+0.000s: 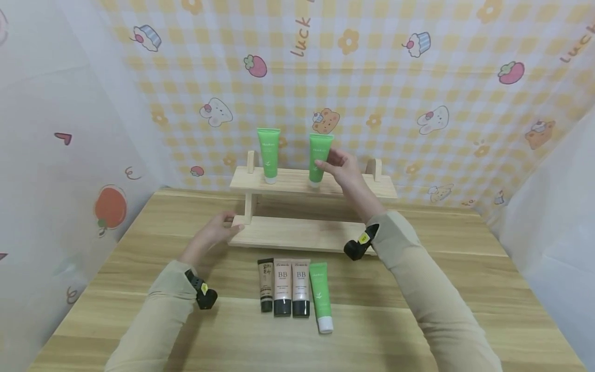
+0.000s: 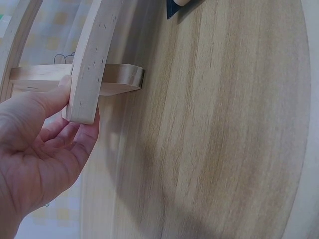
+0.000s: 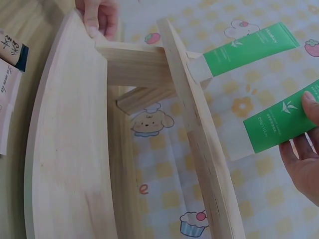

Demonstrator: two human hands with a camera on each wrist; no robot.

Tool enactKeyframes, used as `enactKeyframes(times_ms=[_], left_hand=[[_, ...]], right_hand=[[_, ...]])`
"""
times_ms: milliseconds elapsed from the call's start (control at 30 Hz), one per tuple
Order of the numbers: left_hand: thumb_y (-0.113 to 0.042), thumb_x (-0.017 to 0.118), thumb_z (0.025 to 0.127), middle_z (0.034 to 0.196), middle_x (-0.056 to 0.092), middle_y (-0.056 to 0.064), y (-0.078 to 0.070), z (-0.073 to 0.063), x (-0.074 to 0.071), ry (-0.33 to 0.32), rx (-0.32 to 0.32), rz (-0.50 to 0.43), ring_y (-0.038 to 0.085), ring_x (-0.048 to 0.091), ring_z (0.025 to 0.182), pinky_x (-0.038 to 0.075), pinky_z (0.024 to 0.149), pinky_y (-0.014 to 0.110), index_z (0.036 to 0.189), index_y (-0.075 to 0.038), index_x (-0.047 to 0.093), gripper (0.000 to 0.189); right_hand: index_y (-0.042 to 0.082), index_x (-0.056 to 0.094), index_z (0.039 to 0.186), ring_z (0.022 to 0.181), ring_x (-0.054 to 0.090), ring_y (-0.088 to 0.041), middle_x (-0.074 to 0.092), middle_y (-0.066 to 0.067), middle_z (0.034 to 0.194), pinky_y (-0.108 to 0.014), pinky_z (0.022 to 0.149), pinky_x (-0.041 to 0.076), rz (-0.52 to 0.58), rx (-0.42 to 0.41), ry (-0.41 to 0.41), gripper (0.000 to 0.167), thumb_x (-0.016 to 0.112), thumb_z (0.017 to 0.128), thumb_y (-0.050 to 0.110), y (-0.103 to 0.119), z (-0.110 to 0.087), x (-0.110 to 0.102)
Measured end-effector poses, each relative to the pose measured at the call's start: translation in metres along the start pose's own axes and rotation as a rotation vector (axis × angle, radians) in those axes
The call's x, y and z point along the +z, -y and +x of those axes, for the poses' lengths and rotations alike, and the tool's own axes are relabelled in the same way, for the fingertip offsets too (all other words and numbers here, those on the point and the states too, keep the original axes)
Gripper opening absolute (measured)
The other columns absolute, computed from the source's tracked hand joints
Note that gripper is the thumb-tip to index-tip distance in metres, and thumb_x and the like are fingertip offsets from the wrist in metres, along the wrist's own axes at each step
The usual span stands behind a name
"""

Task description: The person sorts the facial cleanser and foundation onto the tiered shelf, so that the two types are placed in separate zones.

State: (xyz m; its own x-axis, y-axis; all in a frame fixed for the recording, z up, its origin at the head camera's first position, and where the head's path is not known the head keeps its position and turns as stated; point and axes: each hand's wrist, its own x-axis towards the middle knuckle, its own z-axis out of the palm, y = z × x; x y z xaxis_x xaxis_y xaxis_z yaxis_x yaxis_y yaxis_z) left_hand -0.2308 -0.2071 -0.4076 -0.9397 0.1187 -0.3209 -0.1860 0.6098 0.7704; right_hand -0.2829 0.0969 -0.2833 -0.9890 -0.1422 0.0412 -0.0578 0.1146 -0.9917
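Right hand (image 1: pixel 341 168) pinches the upright green plastic tube (image 1: pixel 319 157) on the wooden two-tier rack (image 1: pixel 297 235) — left hand (image 1: pixel 215 232) grips its near-left corner; best release only once it stands steady.

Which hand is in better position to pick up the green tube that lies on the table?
Probably the left hand. It only steadies the wooden shelf at its left end and holds no tube. The right hand grips a green tube on the top tier, further from the lying green tube.
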Motion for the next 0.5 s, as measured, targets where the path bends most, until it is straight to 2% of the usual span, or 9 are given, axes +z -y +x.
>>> enactKeyframes(times_ms=[333, 500], left_hand=[[-0.026, 0.05, 0.094, 0.141, 0.028, 0.03, 0.0, 0.001, 0.001, 0.002, 0.013, -0.008, 0.044, 0.033, 0.128, 0.033, 0.106, 0.051, 0.14, 0.008, 0.021, 0.064], [-0.026, 0.05, 0.094, 0.141, 0.028, 0.03, -0.001, 0.0, 0.001, 0.002, 0.0, -0.014, 0.044, 0.032, 0.128, 0.032, 0.106, 0.051, 0.14, 0.007, 0.02, 0.064]], right_hand=[[0.009, 0.05, 0.129, 0.122, 0.05, -0.022, 0.053, -0.011, 0.132, -0.036, 0.107, 0.037, -0.006, -0.016, -0.015, 0.046, 0.063, 0.085, 0.01, -0.008, 0.01, -0.002], [0.01, 0.048, 0.13, 0.123, 0.049, -0.022, 0.052, -0.011, 0.133, -0.037, 0.108, 0.036, -0.023, -0.007, -0.023, 0.048, 0.063, 0.085, 0.012, -0.011, 0.014, -0.001]])
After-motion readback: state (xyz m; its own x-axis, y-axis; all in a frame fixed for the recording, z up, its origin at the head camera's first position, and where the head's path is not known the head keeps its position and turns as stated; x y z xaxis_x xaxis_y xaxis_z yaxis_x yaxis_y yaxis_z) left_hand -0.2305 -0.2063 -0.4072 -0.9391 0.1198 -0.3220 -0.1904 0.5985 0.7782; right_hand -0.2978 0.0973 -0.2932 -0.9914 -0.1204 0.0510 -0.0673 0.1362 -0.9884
